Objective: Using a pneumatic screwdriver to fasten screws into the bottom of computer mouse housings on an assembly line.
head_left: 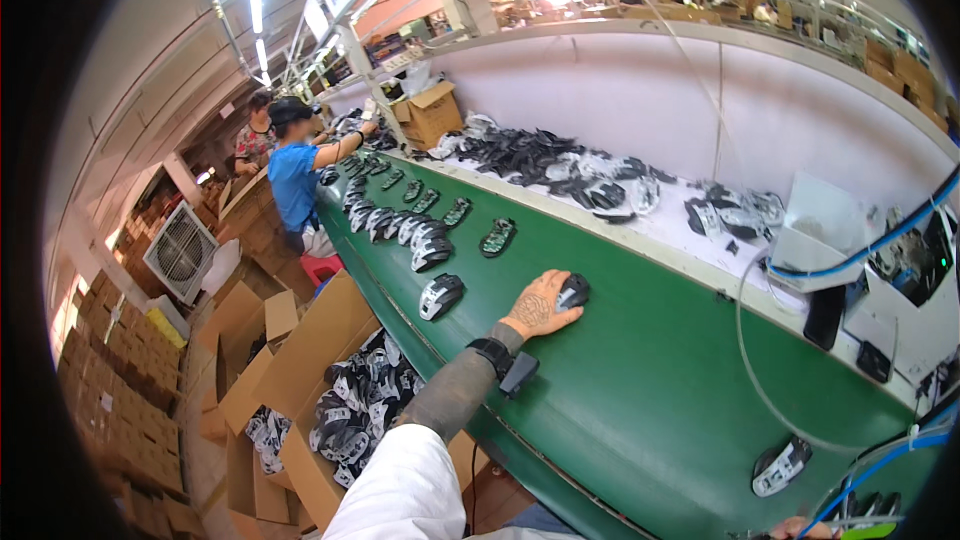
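Observation:
My left hand (pixel 541 306) reaches over the green conveyor belt (pixel 640 395), fingers closed round a dark computer mouse (pixel 573 290) that rests on the belt. A strap with a black box-shaped device circles that wrist. Only a sliver of my right hand (pixel 803 528) shows at the lower right edge, its fingers hidden, near a bright green object (pixel 872 532). Just above it, a grey-and-black mouse shell (pixel 781 466) lies on the belt. To the left of my left hand sit another mouse shell (pixel 441 296) and a green circuit board in a dark base (pixel 497 237).
A row of mouse shells (pixel 405 227) runs up the belt. Dark parts (pixel 540 158) heap along the white ledge. An open carton (pixel 305 380) of shells stands left of the belt. A blue hose (pixel 870 258) hangs at right. A co-worker in blue (pixel 294 185) works farther up.

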